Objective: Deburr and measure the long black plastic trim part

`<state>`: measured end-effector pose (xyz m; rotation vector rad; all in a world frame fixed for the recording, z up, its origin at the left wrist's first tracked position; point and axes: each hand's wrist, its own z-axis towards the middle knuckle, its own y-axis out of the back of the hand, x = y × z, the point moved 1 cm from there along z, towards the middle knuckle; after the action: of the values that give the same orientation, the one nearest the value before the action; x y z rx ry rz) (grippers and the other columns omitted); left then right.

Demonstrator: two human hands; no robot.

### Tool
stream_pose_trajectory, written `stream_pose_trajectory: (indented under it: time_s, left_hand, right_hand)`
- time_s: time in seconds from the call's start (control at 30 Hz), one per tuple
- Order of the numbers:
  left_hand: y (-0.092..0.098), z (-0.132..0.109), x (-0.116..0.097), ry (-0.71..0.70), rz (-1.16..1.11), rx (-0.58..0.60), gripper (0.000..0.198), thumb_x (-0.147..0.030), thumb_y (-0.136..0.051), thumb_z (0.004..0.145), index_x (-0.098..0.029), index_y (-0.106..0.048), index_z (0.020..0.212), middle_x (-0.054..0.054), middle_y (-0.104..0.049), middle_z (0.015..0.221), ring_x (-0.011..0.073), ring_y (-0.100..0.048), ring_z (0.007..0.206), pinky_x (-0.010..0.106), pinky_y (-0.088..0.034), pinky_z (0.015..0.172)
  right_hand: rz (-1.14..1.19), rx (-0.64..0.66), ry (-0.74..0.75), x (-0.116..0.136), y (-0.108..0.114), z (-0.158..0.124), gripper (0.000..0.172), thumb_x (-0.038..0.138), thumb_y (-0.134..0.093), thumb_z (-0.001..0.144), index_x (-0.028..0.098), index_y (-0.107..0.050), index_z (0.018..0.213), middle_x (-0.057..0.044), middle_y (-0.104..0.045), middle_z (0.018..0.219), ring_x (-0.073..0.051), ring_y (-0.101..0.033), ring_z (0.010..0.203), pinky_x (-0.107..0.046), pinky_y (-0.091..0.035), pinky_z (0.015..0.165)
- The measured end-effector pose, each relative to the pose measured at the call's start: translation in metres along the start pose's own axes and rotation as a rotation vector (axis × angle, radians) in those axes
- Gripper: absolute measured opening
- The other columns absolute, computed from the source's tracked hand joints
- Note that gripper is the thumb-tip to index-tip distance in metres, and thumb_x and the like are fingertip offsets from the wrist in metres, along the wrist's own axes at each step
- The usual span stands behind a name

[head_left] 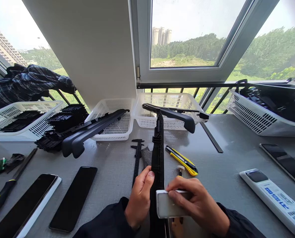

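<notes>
Left hand grips a long black plastic part stretching away from it; beside that grip, the right hand pinches a white block at the part's edge, a yellow knife just beyond.

- Black, solid black, down the long strip!
- Pale grey face, white rim: that's the block.
- Bright yellow against black on the utility knife, and again on the screwdriver handle!
- Dark plaid, pale lines crossing, on the cloth.
- White baskets, latticed with openings.
- Blue print across the white device.
- Grey tabletop, dark sleeves.
</notes>
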<state>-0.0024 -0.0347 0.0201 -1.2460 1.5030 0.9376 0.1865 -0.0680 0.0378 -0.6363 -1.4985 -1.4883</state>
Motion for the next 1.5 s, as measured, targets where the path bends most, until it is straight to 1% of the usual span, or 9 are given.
stream_pose_trajectory:
  time_s: [0.1, 0.27, 0.4, 0.63, 0.73, 0.87, 1.03, 1.17, 1.5]
  left_hand:
    - [0.001, 0.000, 0.005, 0.046, -0.013, -0.064, 0.060, -0.067, -0.061, 0.093, -0.017, -0.072, 0.124, 0.012, -0.072, 0.131, 0.0318, -0.060, 0.126, 0.038, -0.048, 0.105]
    - [0.000, -0.001, 0.012, 0.075, 0.007, -0.046, 0.066, -0.068, -0.062, 0.091, -0.016, -0.069, 0.131, 0.015, -0.065, 0.147, 0.0371, -0.052, 0.141, 0.044, -0.044, 0.114]
    - [-0.002, -0.003, 0.009, 0.092, 0.026, -0.018, 0.071, -0.066, -0.057, 0.094, -0.014, -0.062, 0.142, 0.016, -0.057, 0.158, 0.0357, -0.043, 0.153, 0.047, -0.035, 0.125]
    - [-0.003, -0.003, 0.010, 0.085, 0.067, -0.057, 0.077, -0.062, -0.055, 0.096, -0.009, -0.053, 0.151, 0.020, -0.049, 0.164, 0.0341, -0.038, 0.157, 0.048, -0.026, 0.131]
    - [-0.003, -0.004, 0.013, 0.058, 0.043, -0.054, 0.070, -0.059, -0.058, 0.096, -0.012, -0.058, 0.147, 0.019, -0.054, 0.161, 0.0345, -0.042, 0.154, 0.047, -0.027, 0.130]
    - [-0.003, -0.005, 0.013, 0.079, 0.049, -0.059, 0.066, -0.057, -0.063, 0.094, -0.014, -0.062, 0.144, 0.017, -0.060, 0.155, 0.0364, -0.046, 0.151, 0.048, -0.030, 0.128]
    - [-0.003, -0.005, 0.008, 0.080, 0.113, -0.005, 0.067, -0.059, -0.052, 0.099, -0.013, -0.060, 0.147, 0.016, -0.056, 0.159, 0.0356, -0.048, 0.149, 0.046, -0.032, 0.126]
    - [-0.003, -0.006, 0.008, 0.134, 0.118, -0.007, 0.072, -0.060, -0.054, 0.096, -0.012, -0.058, 0.149, 0.015, -0.058, 0.158, 0.0357, -0.045, 0.151, 0.045, -0.029, 0.127]
    - [-0.002, -0.009, 0.000, 0.139, 0.010, -0.025, 0.069, -0.059, -0.061, 0.093, -0.016, -0.062, 0.146, 0.011, -0.058, 0.158, 0.0361, -0.040, 0.154, 0.043, -0.031, 0.127]
  right_hand:
    - [0.001, -0.108, -0.033, -0.002, 0.004, 0.001, 0.035, 0.047, -0.057, 0.103, 0.024, -0.078, 0.088, -0.003, -0.077, 0.076, -0.018, -0.069, 0.067, -0.028, -0.049, 0.063]
    - [-0.017, 0.119, 0.013, 0.001, 0.000, 0.000, 0.025, 0.042, -0.064, 0.100, 0.025, -0.079, 0.088, 0.000, -0.080, 0.077, -0.017, -0.070, 0.068, -0.028, -0.048, 0.069]
    - [-0.031, -0.041, -0.002, 0.000, -0.002, -0.002, 0.029, 0.044, -0.061, 0.102, 0.026, -0.078, 0.088, 0.000, -0.077, 0.074, -0.016, -0.068, 0.066, -0.028, -0.046, 0.065]
    - [-0.010, 0.010, -0.031, -0.003, -0.004, -0.004, 0.030, 0.047, -0.061, 0.103, 0.026, -0.077, 0.090, 0.000, -0.077, 0.078, -0.017, -0.070, 0.072, -0.028, -0.046, 0.068]
    - [-0.010, -0.038, -0.044, -0.003, -0.004, -0.001, 0.035, 0.048, -0.056, 0.104, 0.024, -0.076, 0.088, -0.001, -0.074, 0.074, -0.017, -0.067, 0.067, -0.028, -0.045, 0.064]
    - [-0.033, 0.049, -0.009, -0.002, -0.003, -0.002, 0.028, 0.045, -0.062, 0.102, 0.025, -0.076, 0.088, 0.000, -0.078, 0.079, -0.017, -0.069, 0.072, -0.029, -0.046, 0.071]
    - [-0.009, -0.178, 0.017, 0.000, -0.001, -0.005, 0.035, 0.048, -0.055, 0.106, 0.024, -0.075, 0.090, 0.001, -0.072, 0.071, -0.015, -0.065, 0.062, -0.027, -0.045, 0.060]
    - [-0.017, -0.082, 0.028, 0.003, -0.008, -0.007, 0.036, 0.049, -0.056, 0.105, 0.024, -0.075, 0.087, 0.001, -0.071, 0.072, -0.015, -0.066, 0.064, -0.026, -0.046, 0.062]
    - [-0.040, -0.020, 0.015, 0.004, -0.007, -0.006, 0.035, 0.047, -0.055, 0.106, 0.024, -0.075, 0.088, 0.001, -0.076, 0.077, -0.014, -0.067, 0.066, -0.026, -0.045, 0.063]
